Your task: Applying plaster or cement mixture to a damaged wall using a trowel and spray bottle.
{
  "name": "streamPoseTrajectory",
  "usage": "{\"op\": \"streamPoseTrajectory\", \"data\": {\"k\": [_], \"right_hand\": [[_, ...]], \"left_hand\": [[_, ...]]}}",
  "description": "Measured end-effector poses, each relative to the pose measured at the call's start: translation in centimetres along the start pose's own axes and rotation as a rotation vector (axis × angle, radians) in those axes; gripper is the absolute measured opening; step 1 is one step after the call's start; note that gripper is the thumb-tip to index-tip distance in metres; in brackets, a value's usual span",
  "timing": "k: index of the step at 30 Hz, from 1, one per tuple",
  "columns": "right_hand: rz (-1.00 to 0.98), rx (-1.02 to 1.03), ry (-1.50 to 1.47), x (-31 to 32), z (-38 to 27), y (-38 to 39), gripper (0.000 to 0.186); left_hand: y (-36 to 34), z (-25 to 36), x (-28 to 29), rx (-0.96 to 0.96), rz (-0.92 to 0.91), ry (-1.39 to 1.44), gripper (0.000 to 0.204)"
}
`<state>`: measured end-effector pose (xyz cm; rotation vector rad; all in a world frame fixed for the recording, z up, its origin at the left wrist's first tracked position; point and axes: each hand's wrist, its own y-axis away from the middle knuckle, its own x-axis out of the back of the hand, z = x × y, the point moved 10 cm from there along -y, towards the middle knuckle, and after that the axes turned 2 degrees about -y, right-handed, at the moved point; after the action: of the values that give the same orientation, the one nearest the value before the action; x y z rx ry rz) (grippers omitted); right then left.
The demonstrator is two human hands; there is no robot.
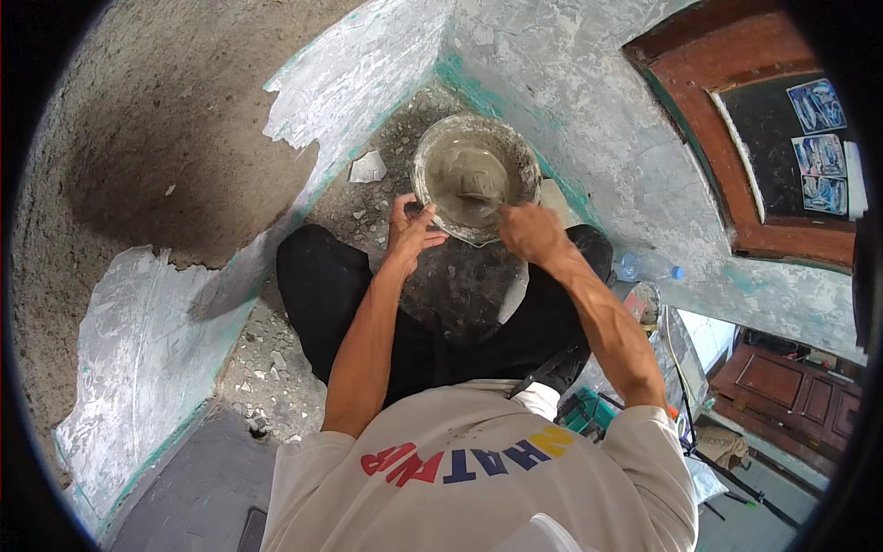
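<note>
A round bucket [428, 147] with a cement-crusted rim stands on the floor in front of me, between my knees and the wall corner. Wet grey mortar [451, 175] fills part of it, with a raised lump in the middle. My left hand [405, 235] steadies the bucket at its near left rim, thumb at the edge and the other fingers outside. Over the near right rim, my right hand [533, 233] is closed round the handle of what looks like a trowel [480, 196]. Its blade dips into the mortar and is blurred; the handle is hidden by my fist.
Rubble and a broken plaster piece [368, 167] lie left of the bucket. Patchy walls [570, 101] meet behind it. On the right are a plastic bottle [648, 268], a wooden-framed opening [745, 175], a green tool case [589, 411] and a paint-smeared can [642, 304].
</note>
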<state>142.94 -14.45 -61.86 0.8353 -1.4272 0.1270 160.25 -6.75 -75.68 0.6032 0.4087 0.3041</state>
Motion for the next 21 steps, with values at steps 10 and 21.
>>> {"op": "streamPoseTrajectory", "data": {"k": [10, 21], "right_hand": [[0.339, 0.399, 0.324, 5.4, -0.3, -3.6, 0.037], [0.040, 0.011, 0.166, -2.5, 5.1, -5.8, 0.024]], "left_hand": [[0.1, 0.2, -0.6, 0.004, -0.035, -0.018, 0.061], [-0.1, 0.2, -0.4, -0.023, -0.005, 0.045, 0.058]]}}
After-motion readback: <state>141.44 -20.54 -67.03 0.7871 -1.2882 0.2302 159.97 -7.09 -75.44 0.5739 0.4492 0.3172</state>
